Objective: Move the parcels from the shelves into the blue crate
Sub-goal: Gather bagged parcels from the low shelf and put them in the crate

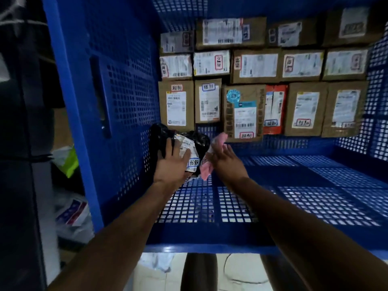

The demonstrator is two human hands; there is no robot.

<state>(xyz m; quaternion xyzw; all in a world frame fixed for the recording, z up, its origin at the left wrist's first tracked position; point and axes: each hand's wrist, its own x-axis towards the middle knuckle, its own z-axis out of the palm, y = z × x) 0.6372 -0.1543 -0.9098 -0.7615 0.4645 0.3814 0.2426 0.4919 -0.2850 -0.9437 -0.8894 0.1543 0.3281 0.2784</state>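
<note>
1. Head view: the left hand (171,162) grips the black bagged parcel (200,139), fingers (168,145) curled over its top and the thumb on its white label (186,148).
2. The right hand (225,159) holds the pink parcel (206,170), which sticks out beyond the fingertips and below the palm. How far the fingers close round it I cannot tell.
3. Both parcels touch, low inside the blue crate (126,101).
4. Just past the fingertips are stacked cardboard boxes (255,67).

Upper right: fourteen brown cardboard boxes (255,66) and one red parcel (275,110). Centre: one black bag (201,139), one pink packet (205,170). One blue crate (126,80).
</note>
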